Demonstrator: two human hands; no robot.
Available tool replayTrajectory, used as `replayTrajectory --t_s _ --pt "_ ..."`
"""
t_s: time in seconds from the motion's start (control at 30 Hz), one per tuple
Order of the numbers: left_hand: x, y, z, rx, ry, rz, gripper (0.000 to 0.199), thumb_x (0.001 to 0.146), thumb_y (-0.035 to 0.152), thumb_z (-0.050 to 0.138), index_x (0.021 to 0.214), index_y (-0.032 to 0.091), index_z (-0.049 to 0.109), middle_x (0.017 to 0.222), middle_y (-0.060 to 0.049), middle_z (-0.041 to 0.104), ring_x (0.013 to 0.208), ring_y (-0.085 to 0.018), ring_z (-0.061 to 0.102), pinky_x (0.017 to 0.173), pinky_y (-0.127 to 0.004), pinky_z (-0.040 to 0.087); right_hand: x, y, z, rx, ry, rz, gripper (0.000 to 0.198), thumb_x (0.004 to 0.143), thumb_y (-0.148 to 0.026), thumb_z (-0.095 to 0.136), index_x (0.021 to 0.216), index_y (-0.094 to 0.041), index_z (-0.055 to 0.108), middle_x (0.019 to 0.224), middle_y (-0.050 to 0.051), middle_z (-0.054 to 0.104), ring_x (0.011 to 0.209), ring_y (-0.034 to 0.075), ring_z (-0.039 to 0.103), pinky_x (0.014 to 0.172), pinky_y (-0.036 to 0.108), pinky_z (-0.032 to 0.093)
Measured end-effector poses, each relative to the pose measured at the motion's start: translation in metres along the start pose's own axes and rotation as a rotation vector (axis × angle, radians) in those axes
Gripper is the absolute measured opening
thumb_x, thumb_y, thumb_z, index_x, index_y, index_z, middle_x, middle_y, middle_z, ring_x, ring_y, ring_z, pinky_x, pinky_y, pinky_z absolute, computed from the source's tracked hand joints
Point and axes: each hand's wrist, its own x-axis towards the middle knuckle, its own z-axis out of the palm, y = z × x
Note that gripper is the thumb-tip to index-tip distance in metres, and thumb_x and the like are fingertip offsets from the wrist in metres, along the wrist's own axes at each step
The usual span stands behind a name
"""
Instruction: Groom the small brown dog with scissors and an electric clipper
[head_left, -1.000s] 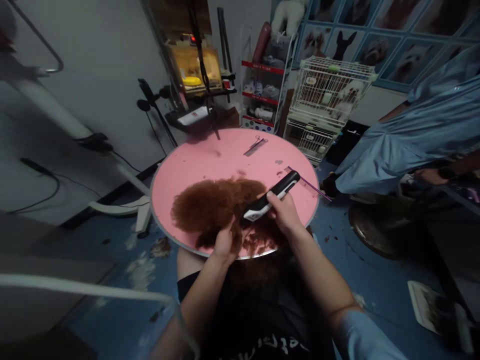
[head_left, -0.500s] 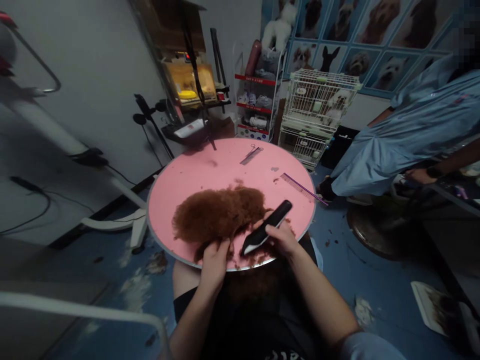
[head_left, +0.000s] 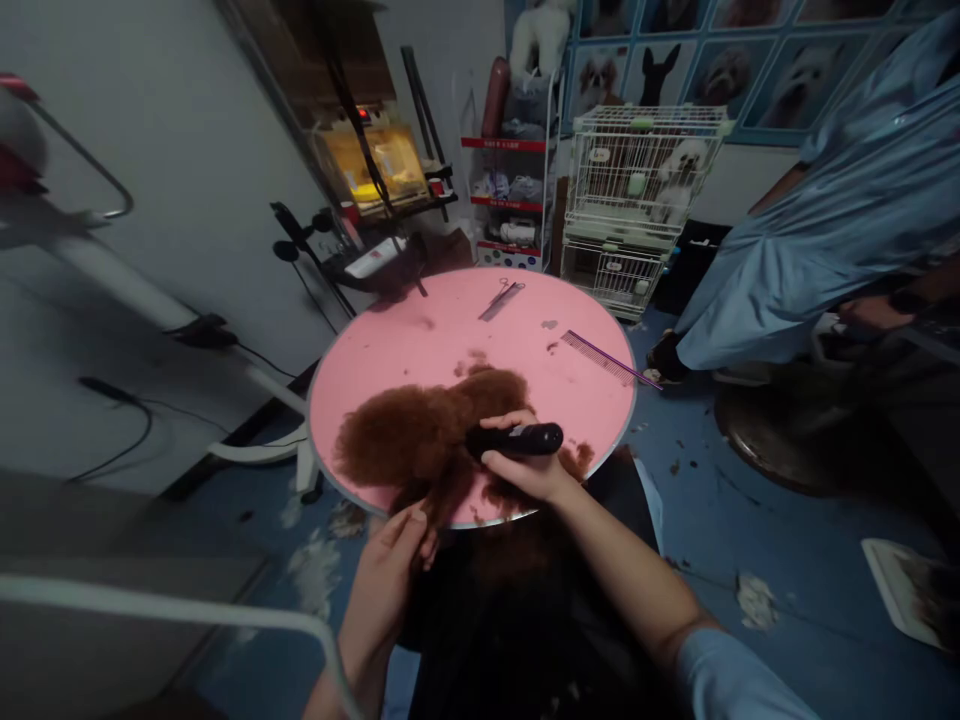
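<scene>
A curly brown dog [head_left: 390, 435] lies on the round pink table [head_left: 375, 345], its head toward the left. My left hand [head_left: 386, 560] is closed around the end of one of its legs [head_left: 444, 495] at the table's near edge. In my right hand [head_left: 529, 478] is a black hair clipper [head_left: 532, 438], held nearly level. The clipper's head is against the dog's body near the base of that leg, where fur and fingers hide the blade. Loose brown fur [head_left: 577, 460] is scattered beside my right hand.
A purple comb [head_left: 611, 360] overhangs the table's right edge; scissors [head_left: 504, 292] and another comb [head_left: 499, 305] lie at the back. Wire cages [head_left: 637, 180] with a white dog stand behind. A person in blue [head_left: 810, 220] is at right. A white bar [head_left: 187, 620] crosses lower left.
The clipper has swung from a downward tilt to nearly level and moved onto the dog's body. My left hand has moved left and nearer me, drawing the leg out.
</scene>
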Motion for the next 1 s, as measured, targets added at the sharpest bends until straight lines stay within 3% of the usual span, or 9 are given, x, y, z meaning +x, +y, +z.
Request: replayTrajectory --t_s 0.1,0.23,0.3,0.43,0.63,0.83,1.0 --pt "-0.005 0.005 -0.003 -0.019 0.058 -0.002 0.068 0.058 0.064 0.077 0.096 0.010 0.064 0.048 0.008 0.043 0.049 -0.008 0.040 0.049 -0.021 0.031 -0.012 0.003 -0.001 -0.045 -0.063 0.020 0.031 0.074 -0.031 0.073 0.102 -0.026 0.060 0.106 0.006 0.071 0.096 0.021 0.068 0.085 0.038 0.055" --pt "-0.009 0.010 -0.004 -0.064 0.104 -0.004 0.074 0.057 0.059 0.080 0.107 0.006 0.065 0.047 0.008 0.044 0.048 -0.008 0.039 0.049 -0.022 0.032 -0.010 -0.005 -0.008 -0.048 0.198 -0.001 0.024 0.077 -0.030 0.069 0.097 -0.026 0.056 0.096 0.004 0.071 0.091 0.021 0.068 0.086 0.040 0.055" --pt "-0.010 0.012 -0.002 -0.105 0.121 -0.009 0.074 0.054 0.056 0.083 0.107 0.007 0.066 0.047 0.008 0.044 0.048 -0.009 0.039 0.049 -0.022 0.032 -0.007 -0.010 -0.008 0.001 0.239 -0.050 0.027 0.079 -0.030 0.068 0.100 -0.026 0.052 0.100 0.004 0.070 0.096 0.021 0.068 0.090 0.042 0.054" --pt "-0.011 0.018 0.002 -0.188 0.155 -0.029 0.072 0.047 0.052 0.087 0.101 0.009 0.068 0.046 0.007 0.045 0.047 -0.009 0.039 0.047 -0.022 0.032 -0.007 -0.009 -0.001 -0.058 0.081 -0.101 0.030 0.076 -0.029 0.071 0.101 -0.026 0.055 0.103 0.006 0.071 0.096 0.021 0.069 0.087 0.039 0.055" --pt "-0.016 0.028 0.002 -0.232 0.212 -0.010 0.061 0.043 0.048 0.089 0.089 0.011 0.073 0.042 0.006 0.044 0.046 -0.009 0.040 0.048 -0.023 0.032 -0.033 0.012 0.009 -0.167 -0.028 -0.137 0.031 0.075 -0.031 0.072 0.102 -0.025 0.057 0.111 0.011 0.072 0.101 0.023 0.070 0.088 0.039 0.056" --pt "-0.018 0.037 0.004 -0.251 0.236 -0.001 0.050 0.043 0.044 0.089 0.080 0.013 0.075 0.041 0.006 0.042 0.046 -0.008 0.039 0.048 -0.022 0.033 -0.045 0.002 0.000 -0.201 0.143 -0.181 0.033 0.072 -0.028 0.073 0.099 -0.028 0.053 0.103 0.008 0.074 0.095 0.024 0.072 0.084 0.042 0.058" --pt "-0.020 0.046 0.008 -0.260 0.251 0.019 0.045 0.044 0.043 0.088 0.076 0.014 0.075 0.040 0.005 0.043 0.045 -0.007 0.039 0.047 -0.021 0.035 -0.030 0.011 0.005 -0.236 -0.019 -0.326 0.037 0.073 -0.028 0.076 0.106 -0.025 0.058 0.114 0.013 0.072 0.101 0.024 0.072 0.085 0.038 0.060"
